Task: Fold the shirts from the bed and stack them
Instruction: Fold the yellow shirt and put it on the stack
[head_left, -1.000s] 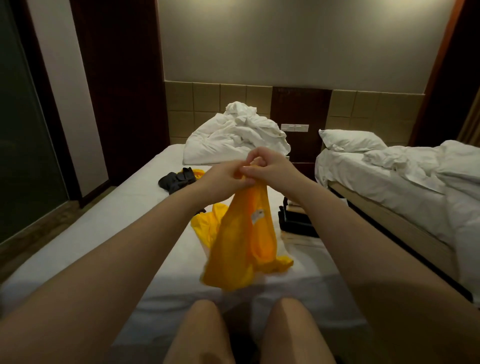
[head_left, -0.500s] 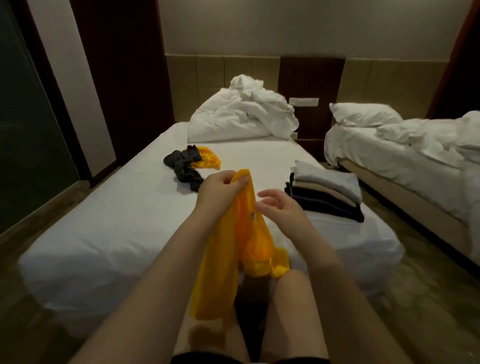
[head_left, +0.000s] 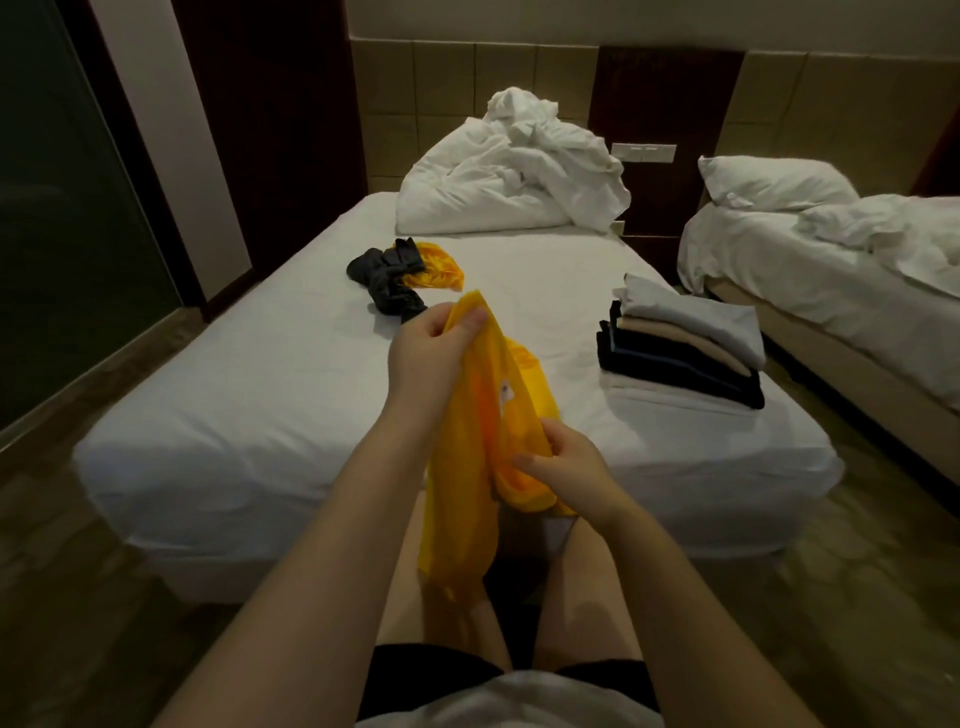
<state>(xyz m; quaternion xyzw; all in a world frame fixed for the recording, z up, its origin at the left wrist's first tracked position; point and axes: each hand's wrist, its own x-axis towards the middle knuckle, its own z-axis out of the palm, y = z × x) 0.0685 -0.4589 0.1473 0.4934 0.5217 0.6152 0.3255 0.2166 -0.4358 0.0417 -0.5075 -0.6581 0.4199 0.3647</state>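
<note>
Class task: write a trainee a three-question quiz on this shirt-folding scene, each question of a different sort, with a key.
1. True or false: only one hand grips the orange shirt.
2. The folded stack has on top a garment that is: A black, B grey, C orange.
3. Which hand grips the shirt higher?
Key: 1 false, the left hand and right hand both grip it; 2 B; 3 left.

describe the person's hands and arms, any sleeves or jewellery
Left hand and right hand are bare: no gloves, rings or watch visible. No sleeves show along either arm. Below, a white top and black shorts.
</note>
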